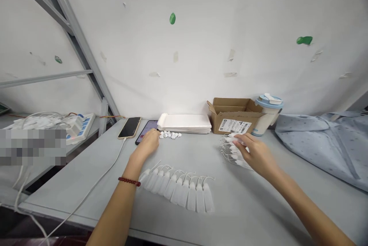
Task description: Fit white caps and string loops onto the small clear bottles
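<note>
My right hand (257, 153) fingers pinch white looped tags (233, 150) (fanned, at 2 o'clock); left hand (148, 144) fingers curled over small white caps (169, 135).

Open carton (234, 117) beside lidded cup (268, 113) at wall. Two phones (130, 127) left of bag stack (185, 122). Blue cloth (322, 138) far right. Power strip (77, 125) far left.

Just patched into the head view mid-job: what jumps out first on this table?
A fanned row of small white packets lies at the near middle of the grey table, between the person's forearms. The right hand rests on a second stack of white pieces in front of the cardboard box, while the left hand reaches toward a little heap of white caps beside two phones.
</note>
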Tool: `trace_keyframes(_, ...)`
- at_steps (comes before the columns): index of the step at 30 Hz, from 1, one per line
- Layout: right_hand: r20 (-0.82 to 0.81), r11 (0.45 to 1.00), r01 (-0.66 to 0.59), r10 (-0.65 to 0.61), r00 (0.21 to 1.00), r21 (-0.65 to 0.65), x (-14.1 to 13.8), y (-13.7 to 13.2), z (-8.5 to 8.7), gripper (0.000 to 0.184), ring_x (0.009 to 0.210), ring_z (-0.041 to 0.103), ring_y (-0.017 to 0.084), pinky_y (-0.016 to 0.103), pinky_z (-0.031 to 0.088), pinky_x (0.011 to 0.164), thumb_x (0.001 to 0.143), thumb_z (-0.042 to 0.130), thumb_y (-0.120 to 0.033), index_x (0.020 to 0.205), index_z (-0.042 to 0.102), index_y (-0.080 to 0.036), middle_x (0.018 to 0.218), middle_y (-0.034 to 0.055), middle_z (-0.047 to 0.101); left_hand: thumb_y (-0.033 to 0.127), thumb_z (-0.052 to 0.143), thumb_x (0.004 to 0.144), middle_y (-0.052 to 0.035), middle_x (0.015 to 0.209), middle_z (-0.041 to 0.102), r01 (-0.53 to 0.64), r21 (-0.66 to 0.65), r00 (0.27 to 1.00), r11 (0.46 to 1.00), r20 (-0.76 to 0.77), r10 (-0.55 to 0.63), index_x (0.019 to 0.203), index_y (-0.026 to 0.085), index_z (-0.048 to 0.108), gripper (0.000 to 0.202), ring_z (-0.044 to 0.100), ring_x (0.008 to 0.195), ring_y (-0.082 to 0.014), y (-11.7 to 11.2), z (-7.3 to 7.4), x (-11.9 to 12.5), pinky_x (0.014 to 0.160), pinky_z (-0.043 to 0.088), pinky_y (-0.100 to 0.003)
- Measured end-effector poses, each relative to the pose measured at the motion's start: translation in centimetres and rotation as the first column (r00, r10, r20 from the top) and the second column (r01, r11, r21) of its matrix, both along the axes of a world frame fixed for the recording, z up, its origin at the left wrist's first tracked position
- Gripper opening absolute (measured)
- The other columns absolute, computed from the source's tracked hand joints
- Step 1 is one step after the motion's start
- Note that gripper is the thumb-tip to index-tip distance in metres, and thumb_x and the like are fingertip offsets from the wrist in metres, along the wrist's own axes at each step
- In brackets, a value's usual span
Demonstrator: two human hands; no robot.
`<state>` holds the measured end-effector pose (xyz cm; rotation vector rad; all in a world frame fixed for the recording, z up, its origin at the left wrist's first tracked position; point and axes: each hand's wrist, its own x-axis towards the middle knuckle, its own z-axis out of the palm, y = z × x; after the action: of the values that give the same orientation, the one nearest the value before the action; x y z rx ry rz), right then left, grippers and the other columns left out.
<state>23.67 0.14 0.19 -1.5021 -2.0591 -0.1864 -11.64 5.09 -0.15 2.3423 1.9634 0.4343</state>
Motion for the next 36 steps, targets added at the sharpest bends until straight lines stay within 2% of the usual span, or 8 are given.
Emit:
trace_keyframes(3, 0.104, 0.997, 0.074, -0.070, 0.992, -0.036, 0.5, 0.3, 0.0, 0.032, 0.075, 0.060, 0.025, 0.032, 0.043, 0.055, 0.088, 0.038, -0.034, 0.093, 0.063, -0.016, 0.085, 0.0102, 0.065, 0.001, 0.040, 0.078, -0.0159, 0.106, 0.063, 0.022, -0.014, 1.000, 1.000, -0.022, -0.023, 0.097, 0.008, 0.062, 0.031, 0.056, 0.104, -0.0229, 0.7, -0.8, -1.1, 0.092, 0.040, -0.031)
trace_keyframes(6, 0.151, 0.990, 0.096, -0.080, 0.985, -0.103, 0.6, 0.3, 0.1, 0.029, 0.080, 0.061, 0.027, 0.034, 0.045, 0.057, 0.086, 0.040, -0.032, 0.091, 0.064, -0.016, 0.088, 0.0106, 0.066, 0.002, 0.041, 0.078, -0.0147, 0.108, 0.064, 0.043, -0.027, 0.999, 0.999, -0.026, -0.044, 0.101, 0.010, 0.062, 0.032, 0.056, 0.106, -0.0227, 1.0, -1.4, -0.9, 0.093, 0.040, -0.030)
trace_keyframes(10, 0.143, 0.984, 0.053, -0.029, 0.989, -0.171, 1.1, 0.4, 0.3, 0.025, 0.083, 0.062, 0.026, 0.034, 0.048, 0.063, 0.082, 0.043, -0.027, 0.090, 0.065, -0.016, 0.092, 0.0113, 0.068, 0.002, 0.042, 0.078, -0.0135, 0.108, 0.064, 0.063, -0.024, 0.998, 0.998, -0.022, -0.064, 0.101, 0.011, 0.063, 0.033, 0.057, 0.105, -0.0216, 1.3, -1.7, -0.4, 0.094, 0.039, -0.029)
trace_keyframes(15, 0.134, 0.969, 0.076, -0.045, 0.990, -0.234, 1.9, 0.6, 0.2, 0.021, 0.091, 0.062, 0.028, 0.036, 0.049, 0.067, 0.078, 0.048, -0.023, 0.089, 0.064, -0.016, 0.093, 0.0111, 0.068, 0.001, 0.041, 0.075, -0.0141, 0.104, 0.066, 0.035, -0.030, 0.999, 0.999, -0.032, -0.036, 0.099, 0.012, 0.064, 0.035, 0.059, 0.101, -0.0239, 1.2, -1.9, -0.2, 0.089, 0.042, -0.032)
trace_keyframes(22, 0.075, 0.975, 0.050, -0.034, 0.997, -0.219, 2.1, 0.6, 0.3, 0.019, 0.087, 0.062, 0.027, 0.036, 0.048, 0.069, 0.078, 0.048, -0.023, 0.088, 0.061, -0.017, 0.094, 0.0098, 0.068, 0.003, 0.045, 0.071, -0.0122, 0.088, 0.068, 0.023, -0.078, 0.999, 0.997, -0.035, -0.026, 0.084, 0.013, 0.066, 0.027, 0.062, 0.090, -0.0250, 0.6, -1.3, 0.0, 0.077, 0.044, -0.030)
trace_keyframes(27, 0.031, 0.981, 0.064, -0.060, 0.998, -0.183, 2.4, 0.7, 0.6, 0.017, 0.090, 0.061, 0.027, 0.036, 0.047, 0.072, 0.076, 0.048, -0.024, 0.087, 0.059, -0.017, 0.095, 0.0097, 0.067, 0.011, 0.050, 0.073, -0.0102, 0.091, 0.067, 0.035, -0.063, 0.999, 0.997, 0.027, -0.034, 0.096, 0.013, 0.062, 0.026, 0.062, 0.086, -0.0225, -0.1, 0.1, 1.0, 0.074, 0.044, -0.027)
trace_keyframes(30, -0.023, 0.978, 0.069, -0.075, 0.997, -0.195, 2.7, 0.8, 0.8, 0.017, 0.091, 0.061, 0.026, 0.035, 0.046, 0.072, 0.074, 0.049, -0.025, 0.086, 0.058, -0.018, 0.095, 0.0091, 0.067, 0.013, 0.051, 0.073, -0.0108, 0.093, 0.067, 0.042, -0.046, 0.998, 0.998, 0.055, -0.040, 0.092, 0.012, 0.062, 0.022, 0.061, 0.091, -0.0238, -0.6, 0.7, 1.7, 0.077, 0.043, -0.029)
trace_keyframes(36, -0.130, 0.971, 0.061, -0.093, 0.987, -0.233, 3.0, 1.0, 0.8, 0.015, 0.075, 0.061, 0.022, 0.032, 0.044, 0.062, 0.069, 0.050, -0.029, 0.079, 0.057, -0.021, 0.084, 0.0045, 0.068, 0.012, 0.050, 0.072, -0.0093, 0.090, 0.065, 0.104, -0.033, 0.992, 0.994, 0.071, -0.101, 0.084, 0.015, 0.060, 0.016, 0.058, 0.091, -0.0242, -1.2, 0.3, 2.8, 0.077, 0.042, -0.030)
